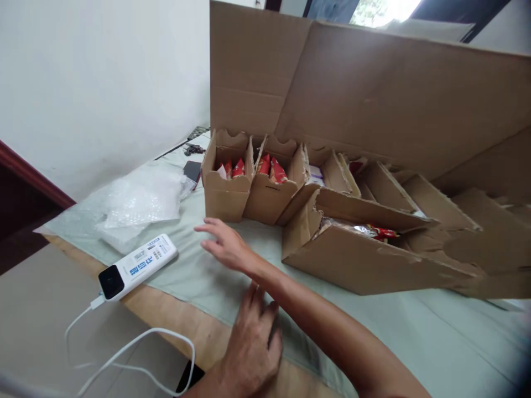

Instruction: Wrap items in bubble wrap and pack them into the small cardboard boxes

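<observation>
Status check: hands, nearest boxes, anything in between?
Right hand open, reaching over cloth toward small cardboard boxes. Left hand flat on table edge, empty. White device lies left; nothing between.

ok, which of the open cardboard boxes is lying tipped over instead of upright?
The big box at front right: it lies on its side, a foil packet showing in its opening. The two small boxes left of it stand upright.

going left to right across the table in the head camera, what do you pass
White device on its cable, bubble wrap, the outstretched right hand, small carton of red packets, large opened carton.
</observation>
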The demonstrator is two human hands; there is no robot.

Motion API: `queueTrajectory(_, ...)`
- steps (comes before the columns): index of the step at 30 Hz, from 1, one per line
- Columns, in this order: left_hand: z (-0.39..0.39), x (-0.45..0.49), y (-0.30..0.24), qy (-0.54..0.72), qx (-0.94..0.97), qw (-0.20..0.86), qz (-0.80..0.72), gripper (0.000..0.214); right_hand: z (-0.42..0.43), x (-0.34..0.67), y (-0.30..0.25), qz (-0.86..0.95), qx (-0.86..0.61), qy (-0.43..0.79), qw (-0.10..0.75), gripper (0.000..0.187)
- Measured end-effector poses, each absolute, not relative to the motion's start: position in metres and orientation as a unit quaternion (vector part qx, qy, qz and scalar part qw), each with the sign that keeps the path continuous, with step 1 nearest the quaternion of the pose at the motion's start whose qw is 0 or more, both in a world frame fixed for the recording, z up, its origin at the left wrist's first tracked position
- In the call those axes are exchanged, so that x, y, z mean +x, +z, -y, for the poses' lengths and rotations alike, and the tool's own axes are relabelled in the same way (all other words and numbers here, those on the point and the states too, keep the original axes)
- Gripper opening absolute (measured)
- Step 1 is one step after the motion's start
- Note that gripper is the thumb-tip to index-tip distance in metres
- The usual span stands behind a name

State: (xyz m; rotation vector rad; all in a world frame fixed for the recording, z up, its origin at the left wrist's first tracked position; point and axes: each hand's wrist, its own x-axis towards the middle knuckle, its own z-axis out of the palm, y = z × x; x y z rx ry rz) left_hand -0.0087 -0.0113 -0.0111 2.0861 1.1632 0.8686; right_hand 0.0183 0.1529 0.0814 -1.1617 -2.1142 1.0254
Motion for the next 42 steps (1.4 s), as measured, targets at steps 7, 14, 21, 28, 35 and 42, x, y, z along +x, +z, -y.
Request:
queueTrajectory(7, 0.007, -0.008, -0.006, 0.357, 0.764, 0.327, -0.426, 0.068, -0.244, -0.083, 0.067, 0.739, -0.458, 0.404, 0.285, 0.035)
queueTrajectory(14, 0.005, -0.009, -0.006, 0.363, 0.759, 0.330, -0.428, 0.063, -0.157, -0.021, 0.089, 0.713, -0.392, 0.408, 0.415, 0.029)
queueTrajectory(21, 0.011, -0.015, -0.004, 0.335, 0.772, 0.284, -0.459, 0.033, -0.027, 0.162, 0.088, 0.488, -0.556, 0.396, 0.544, 0.027)
queueTrajectory(28, 0.006, -0.025, -0.010, 0.353, 0.802, 0.252, -0.411, 0.018, 0.098, 0.275, 0.053, 0.359, -0.707, 0.307, 0.526, 0.026)
queueTrajectory(35, 0.015, -0.021, 0.016, 0.324, 0.797, 0.243, -0.448, 0.029, 0.137, 0.298, 0.041, 0.547, -0.730, 0.118, 0.393, 0.017)
queueTrajectory(42, 0.017, -0.010, 0.022, 0.284, 0.765, 0.273, -0.509, 0.040, 0.110, 0.297, 0.026, 0.700, -0.656, 0.106, 0.261, 0.020)
